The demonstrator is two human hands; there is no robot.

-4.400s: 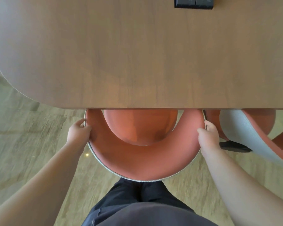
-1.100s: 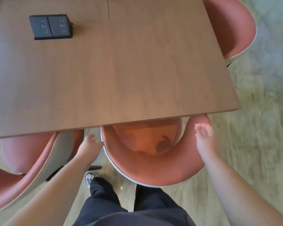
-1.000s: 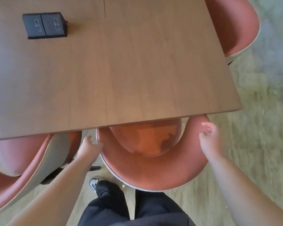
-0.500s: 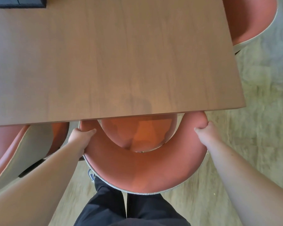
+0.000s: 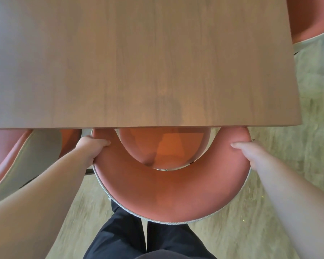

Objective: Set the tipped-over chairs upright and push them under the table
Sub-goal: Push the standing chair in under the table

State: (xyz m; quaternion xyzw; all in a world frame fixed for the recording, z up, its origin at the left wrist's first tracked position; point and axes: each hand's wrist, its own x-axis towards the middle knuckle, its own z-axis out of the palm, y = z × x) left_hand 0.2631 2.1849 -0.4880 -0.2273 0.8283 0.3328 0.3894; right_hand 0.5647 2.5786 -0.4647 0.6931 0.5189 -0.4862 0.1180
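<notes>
Both hands, loose a second ago, now clamp the chair (image 5: pixel 168 195) backrest, left hand (image 5: pixel 91 146) and right hand (image 5: pixel 249 152) on opposite ends, seat already partly under the desk (image 5: pixel 138 62), so push-in is nearly finished.

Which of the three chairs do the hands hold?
The middle chair, by the table's near edge: left hand and right hand grip its curved back. The left chair and far-right chair are untouched.
</notes>
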